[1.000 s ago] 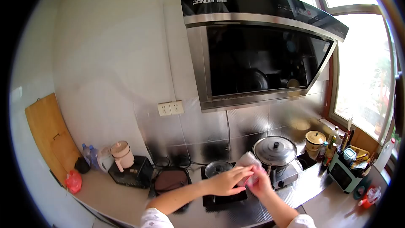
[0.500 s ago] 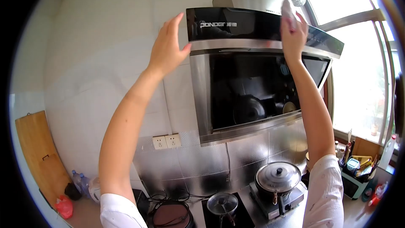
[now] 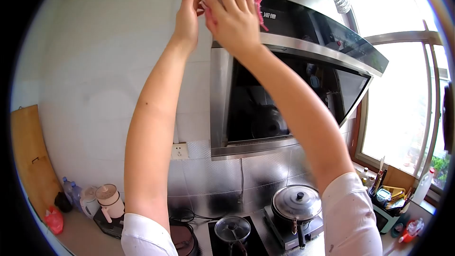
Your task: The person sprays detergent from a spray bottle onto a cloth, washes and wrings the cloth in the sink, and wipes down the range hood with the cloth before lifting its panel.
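while both our arms are stretched up, our right hand (image 3: pixel 232 16) lies flat, fingers spread, pressing a pink and white cloth (image 3: pixel 258 0) against the top left corner of the hood (image 3: pixel 303 61). half a second ago that hand held the cloth far over on the right of the hood's black panel; now it has crossed to the left end, so we judge the wiping has run the length of the top edge and reached its corner. a second ago both hands were down by the stove with the cloth between them. our left hand (image 3: pixel 187 16) has come in too: it was open beside the hood's left edge and now sits right against the right hand, its fingers touching the cloth's edge; we cannot tell whether they grip it.

below, well apart from the hands, a lidded pot (image 3: pixel 297 204) stands on the right burner and a small glass-lidded pan (image 3: pixel 232 229) to its left. on the worktop at far left are a kettle (image 3: pixel 110 201) and a red bag (image 3: pixel 54 219); a cutting board (image 3: pixel 28 156) leans on the wall. a socket (image 3: pixel 179 151) sits left of the hood.
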{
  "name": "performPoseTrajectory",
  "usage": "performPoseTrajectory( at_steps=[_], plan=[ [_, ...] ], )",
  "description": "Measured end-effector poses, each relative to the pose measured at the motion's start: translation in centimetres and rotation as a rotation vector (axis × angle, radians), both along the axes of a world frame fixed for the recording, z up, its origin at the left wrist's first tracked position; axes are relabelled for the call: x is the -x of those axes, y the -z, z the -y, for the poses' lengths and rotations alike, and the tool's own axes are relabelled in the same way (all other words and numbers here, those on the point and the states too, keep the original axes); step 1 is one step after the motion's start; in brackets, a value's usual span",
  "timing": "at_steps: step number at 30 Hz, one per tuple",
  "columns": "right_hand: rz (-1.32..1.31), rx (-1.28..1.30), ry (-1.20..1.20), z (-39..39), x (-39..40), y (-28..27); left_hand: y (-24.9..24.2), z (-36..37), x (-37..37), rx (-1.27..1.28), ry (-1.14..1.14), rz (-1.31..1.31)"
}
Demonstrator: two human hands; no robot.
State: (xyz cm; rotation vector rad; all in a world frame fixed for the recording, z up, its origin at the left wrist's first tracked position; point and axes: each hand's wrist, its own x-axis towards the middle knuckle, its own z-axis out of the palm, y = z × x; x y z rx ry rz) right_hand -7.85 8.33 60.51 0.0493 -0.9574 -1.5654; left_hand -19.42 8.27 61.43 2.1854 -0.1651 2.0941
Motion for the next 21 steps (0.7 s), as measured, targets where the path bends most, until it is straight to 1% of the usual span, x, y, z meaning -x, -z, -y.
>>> performPoseTrajectory(
  at_steps=[1, 2, 4, 5, 6, 7, 9, 11, 13, 14, 15, 16, 17, 18, 19, 20, 21],
  plan=[
    [0.047, 0.027, 0.073, -0.4, -1.7, 0.0, -0.6, -0.3, 0.0, -0.036, -0.036, 0.006],
    [0.016, 0.042, 0.148, -0.8, -3.9, 0.4, -1.0, -0.7, -0.2, -0.077, -0.078, 0.062],
    [-0.021, 0.077, 0.263, -0.8, -7.5, 0.9, -2.5, -2.2, 0.4, -0.045, -0.082, 0.020],
    [-0.030, 0.095, 0.300, -0.3, -8.2, 1.0, -2.4, -1.8, 0.5, -0.022, -0.097, -0.026],
    [-0.030, 0.093, 0.316, -0.1, -8.2, 1.0, -2.1, -1.5, 0.4, -0.036, -0.165, 0.001],
    [-0.027, 0.095, 0.322, -0.3, -8.0, 0.8, -1.7, -1.2, 0.0, -0.033, -0.159, 0.004],
    [0.128, 0.027, 0.125, -0.6, -7.2, 0.0, -1.4, -0.4, -0.3, -0.165, -0.391, 0.063],
    [0.084, 0.006, 0.123, 0.9, -5.7, 0.5, -2.3, -1.4, -0.2, -0.181, -0.360, 0.059],
    [0.021, 0.071, 0.087, 1.7, -5.1, 0.4, -2.7, -2.0, -0.4, -0.232, -0.484, 0.091],
    [-0.042, 0.087, 0.073, 1.2, -5.5, -1.2, -2.3, -1.3, -0.7, -0.230, -0.483, 0.092],
    [-0.067, 0.142, -0.011, 0.8, -6.0, -2.9, -2.0, -0.6, -0.8, -0.169, -0.547, 0.075],
    [-0.178, 0.448, -0.174, 2.5, -6.0, -3.5, -1.6, -0.3, -0.9, -0.106, -0.611, 0.057],
    [-0.135, 0.533, -0.502, 4.0, -5.7, -3.9, -2.0, -1.0, -0.9, -0.103, -0.612, 0.059],
    [-0.052, 0.475, -0.646, 4.9, -5.9, -4.3, -2.8, -2.3, -0.9, -0.208, -0.525, 0.072],
    [-0.034, 0.309, -0.568, 5.2, -6.2, -4.3, -2.8, -2.3, -0.9, -0.313, -0.436, 0.085],
    [-0.030, 0.141, -0.486, 5.5, -6.5, -4.3, -2.7, -2.4, -0.8, -0.310, -0.434, 0.088],
    [-0.086, -0.130, -0.180, 5.4, -6.7, -3.8, -2.7, -2.4, -0.7, -0.378, -0.509, 0.122]
  ],
)
